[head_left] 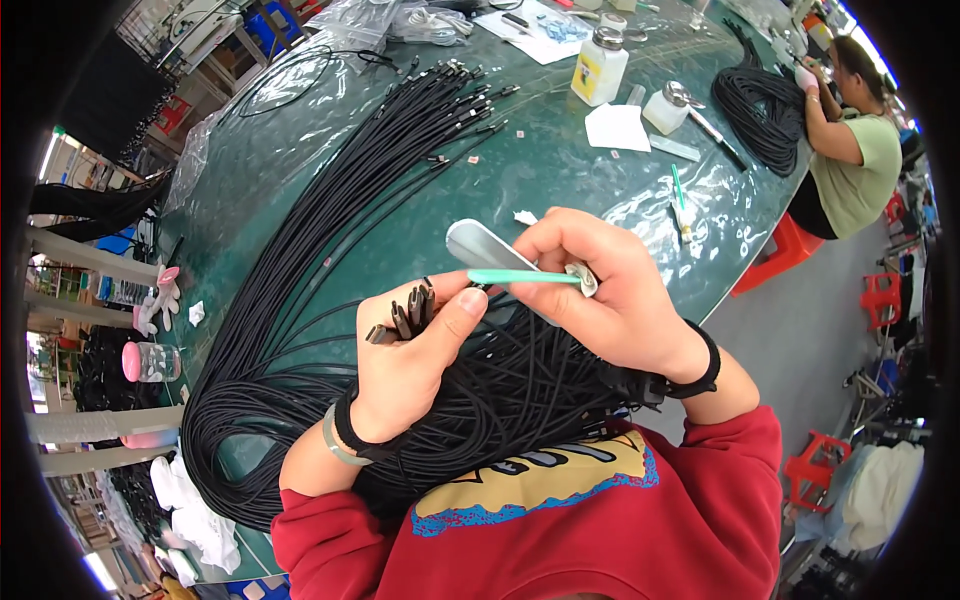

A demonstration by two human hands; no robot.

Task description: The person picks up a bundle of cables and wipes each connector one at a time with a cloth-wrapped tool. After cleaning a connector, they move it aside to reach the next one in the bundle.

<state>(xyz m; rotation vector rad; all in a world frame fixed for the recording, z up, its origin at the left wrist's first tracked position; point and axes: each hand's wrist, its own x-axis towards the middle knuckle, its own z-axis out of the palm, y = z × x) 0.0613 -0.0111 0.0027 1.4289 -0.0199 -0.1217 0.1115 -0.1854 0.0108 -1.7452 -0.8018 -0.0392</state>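
Black cable ends with flat metal plugs (405,315) stick up between the fingers of my left hand (405,365), which is closed around them. Thumb and index finger pinch another cable end near the tip of a green stick (515,276). My right hand (615,295) is closed on that stick and on a grey, round-ended flat blade (488,248). A scrap of white cloth or paper (584,280) is wrapped about the stick's right end. Below both hands lies a large heap of black cables (500,390), curving up the left side of the table.
A green-covered table (420,220) spreads ahead. Toward the back right stand two dispenser bottles, one tall (600,68) and one short (667,107), beside white paper (617,128). At the right edge, a person (860,140) works beside coiled cables (760,115). A pink-lidded jar (155,362) lies left.
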